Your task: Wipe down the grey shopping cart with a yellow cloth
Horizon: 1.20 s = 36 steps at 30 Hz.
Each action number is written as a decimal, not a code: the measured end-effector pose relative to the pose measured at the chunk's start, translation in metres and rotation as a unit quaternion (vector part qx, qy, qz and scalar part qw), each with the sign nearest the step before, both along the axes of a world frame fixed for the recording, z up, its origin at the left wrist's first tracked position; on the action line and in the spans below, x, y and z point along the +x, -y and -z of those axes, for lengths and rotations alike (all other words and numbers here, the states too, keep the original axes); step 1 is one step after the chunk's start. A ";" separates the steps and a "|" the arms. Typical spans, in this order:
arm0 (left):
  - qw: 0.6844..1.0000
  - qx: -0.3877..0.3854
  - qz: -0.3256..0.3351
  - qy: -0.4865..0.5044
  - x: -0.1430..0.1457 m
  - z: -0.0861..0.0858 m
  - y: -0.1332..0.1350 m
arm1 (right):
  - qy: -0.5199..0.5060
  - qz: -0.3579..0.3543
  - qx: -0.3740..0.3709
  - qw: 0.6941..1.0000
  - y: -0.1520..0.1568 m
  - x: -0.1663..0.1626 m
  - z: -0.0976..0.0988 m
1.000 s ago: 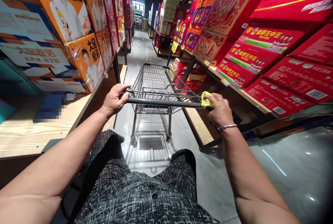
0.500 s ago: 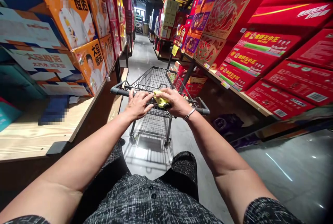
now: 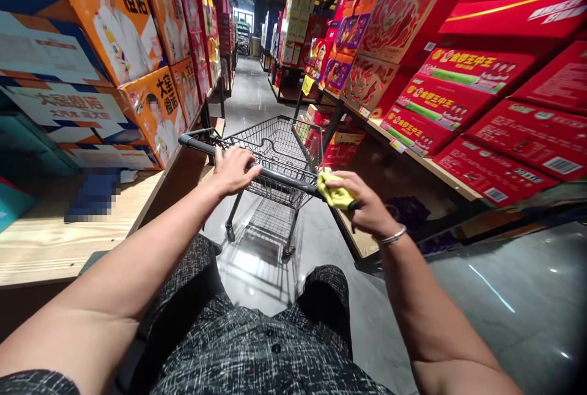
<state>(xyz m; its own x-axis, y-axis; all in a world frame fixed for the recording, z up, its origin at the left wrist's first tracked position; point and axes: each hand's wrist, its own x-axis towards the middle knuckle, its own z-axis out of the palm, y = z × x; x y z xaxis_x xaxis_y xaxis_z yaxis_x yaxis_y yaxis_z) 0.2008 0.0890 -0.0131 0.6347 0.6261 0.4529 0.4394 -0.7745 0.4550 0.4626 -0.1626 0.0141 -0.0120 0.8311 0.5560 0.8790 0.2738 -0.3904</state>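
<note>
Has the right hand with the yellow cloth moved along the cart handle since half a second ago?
Yes. The right hand and yellow cloth slid rightward along the handle, from beside the left hand to its right end.

Dark wire-metal cart [image 3: 270, 156], soft yellow cloth [image 3: 336, 195], glossy tiled floor [image 3: 495, 297], matt pale wood shelf [image 3: 59, 230]

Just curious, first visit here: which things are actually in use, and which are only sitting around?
In use:
cart
handle, gripped by left hand
cloth, pressed on the handle by right hand

Sitting around:
red boxes
orange boxes
shelf
</note>
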 end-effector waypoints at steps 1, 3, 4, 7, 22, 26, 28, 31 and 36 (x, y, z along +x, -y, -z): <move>0.999 0.000 0.039 -0.011 0.008 -0.006 0.013 | -0.011 -0.013 0.036 0.999 -0.001 -0.010 0.010; 0.993 0.011 0.113 -0.025 0.027 -0.016 0.041 | -0.024 -0.027 0.106 0.994 -0.004 -0.031 0.028; 0.989 0.015 0.144 -0.031 0.036 -0.019 0.054 | -0.029 -0.033 0.136 0.990 -0.006 -0.039 0.036; 0.980 0.003 0.191 -0.045 0.054 -0.016 0.081 | -0.035 -0.050 0.194 0.979 -0.014 -0.058 0.056; 0.989 -0.008 0.146 -0.002 0.030 0.001 0.069 | -0.194 0.190 0.109 0.956 -0.133 -0.013 0.105; 0.989 -0.016 0.146 0.012 0.028 0.003 0.065 | -0.216 0.182 0.151 0.947 -0.130 -0.025 0.105; 0.988 -0.013 0.150 0.017 0.025 0.003 0.062 | -0.200 0.182 0.191 0.944 -0.117 -0.050 0.105; 0.988 -0.014 0.154 0.018 0.021 0.002 0.058 | -0.184 0.165 0.221 0.944 -0.095 -0.096 0.111; 0.987 -0.019 0.157 0.008 0.014 0.001 0.054 | -0.155 0.100 0.237 0.954 -0.078 -0.121 0.109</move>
